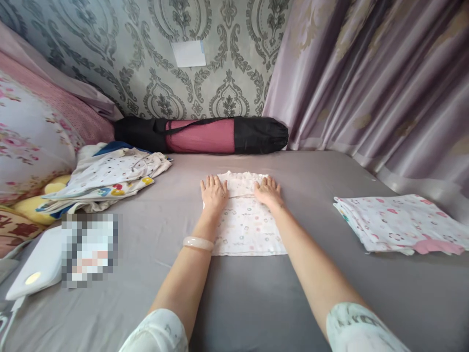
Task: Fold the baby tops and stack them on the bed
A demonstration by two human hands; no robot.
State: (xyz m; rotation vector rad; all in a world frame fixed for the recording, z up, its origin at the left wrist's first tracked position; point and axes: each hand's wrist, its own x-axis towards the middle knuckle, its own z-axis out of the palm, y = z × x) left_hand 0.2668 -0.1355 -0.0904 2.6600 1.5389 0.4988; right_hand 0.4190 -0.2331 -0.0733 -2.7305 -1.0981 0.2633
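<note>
A small white garment [249,227] with a pale flower print lies flat in front of me, its far part folded over toward me. My left hand [214,193] rests palm down on the left side of that fold, fingers spread. On the right side of the fold my right hand [269,191] lies palm down in the same way, fingers stretched out. A pale bangle [198,243] circles my left wrist. Both hands press on the cloth without gripping it. The garment's exact kind is hard to make out.
The garment lies on a grey bed sheet [242,303]. Folded printed cloths [399,220] are stacked at right, a clothes pile [113,171] at left. Nearer left are a white device [40,264] with a cable and a blurred-out item. A rolled mat in a bag [200,136] lies along the wall.
</note>
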